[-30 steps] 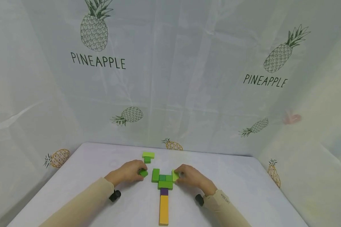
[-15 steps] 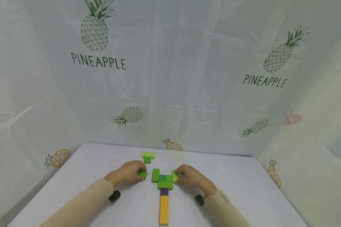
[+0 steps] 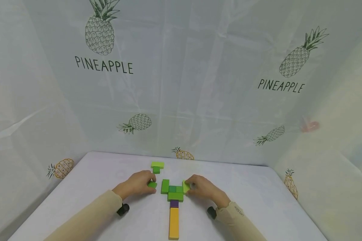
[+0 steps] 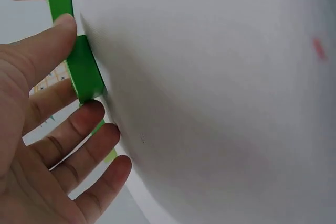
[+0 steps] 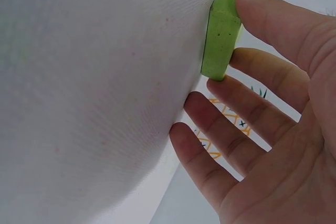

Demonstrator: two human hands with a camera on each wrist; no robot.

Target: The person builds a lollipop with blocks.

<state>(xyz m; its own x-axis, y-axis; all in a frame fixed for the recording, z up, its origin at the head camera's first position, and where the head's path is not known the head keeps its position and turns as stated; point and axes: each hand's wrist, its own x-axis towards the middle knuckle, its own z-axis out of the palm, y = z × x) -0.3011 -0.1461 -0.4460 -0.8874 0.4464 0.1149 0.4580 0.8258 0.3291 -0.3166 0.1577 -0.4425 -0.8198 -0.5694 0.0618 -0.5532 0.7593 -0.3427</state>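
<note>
My left hand (image 3: pixel 137 182) has its thumb and fingers curled round a small green toy block (image 3: pixel 152 184), left of the block figure. The left wrist view shows this green block between thumb and fingertips. My right hand (image 3: pixel 203 186) pinches a light-green block (image 3: pixel 185 187) at the figure's right side; in the right wrist view the thumb lies on its upper end. Between the hands are an upright green block (image 3: pixel 165 186), two small green blocks (image 3: pixel 176 189) side by side and a crosswise green block (image 3: pixel 175 196). Below these come a purple block (image 3: pixel 174 203) and a long yellow block (image 3: pixel 174 223).
Farther back on the white table (image 3: pixel 229 177) lie a flat light-green block (image 3: pixel 157 164) and a small green block (image 3: pixel 156 170) touching it. A white curtain printed with pineapples (image 3: pixel 184 83) hangs behind the table. Black wrist cameras (image 3: pixel 123 209) hang at both wrists.
The green block at my left hand has turned from tilted to flatter. My left thumb has shifted slightly toward the right and front. My right hand and the rest of the figure stay put.
</note>
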